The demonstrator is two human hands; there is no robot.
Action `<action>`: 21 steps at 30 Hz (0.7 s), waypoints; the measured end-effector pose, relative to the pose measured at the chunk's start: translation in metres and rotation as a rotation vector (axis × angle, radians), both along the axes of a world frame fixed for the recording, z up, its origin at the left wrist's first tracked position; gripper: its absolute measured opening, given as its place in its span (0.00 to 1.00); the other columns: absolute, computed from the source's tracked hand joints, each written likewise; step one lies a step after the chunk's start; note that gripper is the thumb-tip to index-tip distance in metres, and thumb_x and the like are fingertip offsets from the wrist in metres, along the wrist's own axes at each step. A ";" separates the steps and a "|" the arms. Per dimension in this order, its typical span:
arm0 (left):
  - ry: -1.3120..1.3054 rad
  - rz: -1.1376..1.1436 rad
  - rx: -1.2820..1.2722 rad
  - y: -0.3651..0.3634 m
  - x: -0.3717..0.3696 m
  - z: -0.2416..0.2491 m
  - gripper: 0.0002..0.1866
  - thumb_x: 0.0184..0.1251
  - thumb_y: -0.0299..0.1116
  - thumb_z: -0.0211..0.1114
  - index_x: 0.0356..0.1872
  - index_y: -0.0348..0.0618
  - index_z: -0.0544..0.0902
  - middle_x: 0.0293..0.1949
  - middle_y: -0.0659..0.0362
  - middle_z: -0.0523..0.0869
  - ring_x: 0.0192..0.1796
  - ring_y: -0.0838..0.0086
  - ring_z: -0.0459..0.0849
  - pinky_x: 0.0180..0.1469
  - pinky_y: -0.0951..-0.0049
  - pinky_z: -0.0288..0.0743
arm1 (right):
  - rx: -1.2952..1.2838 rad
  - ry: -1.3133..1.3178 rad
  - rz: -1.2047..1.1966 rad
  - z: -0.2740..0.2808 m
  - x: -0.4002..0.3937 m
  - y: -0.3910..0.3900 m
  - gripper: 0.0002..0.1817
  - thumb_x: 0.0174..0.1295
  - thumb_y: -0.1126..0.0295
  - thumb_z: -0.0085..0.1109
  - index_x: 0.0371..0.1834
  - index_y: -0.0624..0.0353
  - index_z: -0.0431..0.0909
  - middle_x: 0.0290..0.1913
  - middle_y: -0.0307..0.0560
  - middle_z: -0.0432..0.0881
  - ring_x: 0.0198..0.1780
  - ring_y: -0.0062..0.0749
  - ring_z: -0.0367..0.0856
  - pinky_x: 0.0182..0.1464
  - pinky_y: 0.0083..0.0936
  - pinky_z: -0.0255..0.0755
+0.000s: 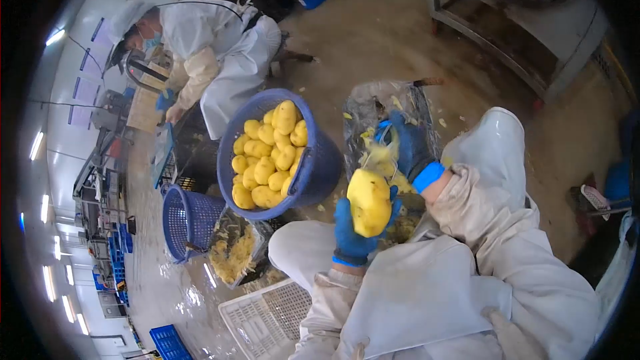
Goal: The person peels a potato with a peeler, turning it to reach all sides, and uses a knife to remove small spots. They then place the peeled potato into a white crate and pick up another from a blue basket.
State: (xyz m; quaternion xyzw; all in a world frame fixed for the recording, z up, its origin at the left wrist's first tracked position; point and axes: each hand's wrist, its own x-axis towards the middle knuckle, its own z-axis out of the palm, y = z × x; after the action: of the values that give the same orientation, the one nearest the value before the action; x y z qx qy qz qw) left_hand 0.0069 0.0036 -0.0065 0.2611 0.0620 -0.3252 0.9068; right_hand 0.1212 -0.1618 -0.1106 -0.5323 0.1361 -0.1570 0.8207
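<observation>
A large peeled yellow potato (369, 201) rests in my left hand (353, 235), whose blue-gloved fingers are wrapped round its lower end. Just above it, my right hand (411, 145), also in a blue glove, is closed on a peeler (383, 131) with a blue part showing; motion blurs its working end. Pale peelings hang blurred between the peeler and the potato. Under both hands stands a container lined with a dark plastic bag (380, 99), with bits of peel on it.
A blue basket (319, 172) heaped with peeled potatoes (263, 153) stands to the left. Beside it are another blue basket (175, 217), a bag of peelings (233, 253) and a white crate (267, 317). A co-worker (213, 47) sits beyond; a metal machine (513, 40) stands upper right.
</observation>
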 end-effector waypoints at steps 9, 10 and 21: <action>-0.026 0.050 0.107 -0.008 0.000 -0.005 0.33 0.62 0.49 0.54 0.63 0.38 0.63 0.58 0.47 0.72 0.59 0.55 0.72 0.62 0.55 0.67 | 0.076 -0.014 -0.113 -0.012 -0.011 -0.002 0.19 0.68 0.54 0.46 0.34 0.58 0.78 0.32 0.39 0.80 0.34 0.23 0.76 0.41 0.22 0.71; -0.050 0.051 0.161 -0.010 0.005 -0.005 0.32 0.62 0.48 0.55 0.62 0.38 0.63 0.58 0.48 0.72 0.59 0.55 0.72 0.62 0.55 0.67 | -0.025 0.008 -0.028 -0.005 -0.013 -0.001 0.19 0.68 0.55 0.44 0.35 0.59 0.77 0.32 0.39 0.80 0.33 0.23 0.76 0.41 0.21 0.71; -0.156 0.038 -0.005 -0.018 0.000 -0.001 0.33 0.62 0.40 0.59 0.66 0.44 0.58 0.58 0.51 0.71 0.57 0.61 0.74 0.58 0.61 0.70 | 0.319 -0.019 0.175 0.016 -0.018 -0.016 0.12 0.66 0.59 0.51 0.35 0.54 0.76 0.30 0.37 0.77 0.31 0.24 0.75 0.39 0.24 0.72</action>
State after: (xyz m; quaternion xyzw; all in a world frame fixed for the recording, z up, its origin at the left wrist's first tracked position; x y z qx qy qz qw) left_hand 0.0071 -0.0142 -0.0073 0.2821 -0.0045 -0.2865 0.9156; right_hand 0.1036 -0.1781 -0.0949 -0.4034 0.1046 -0.0664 0.9066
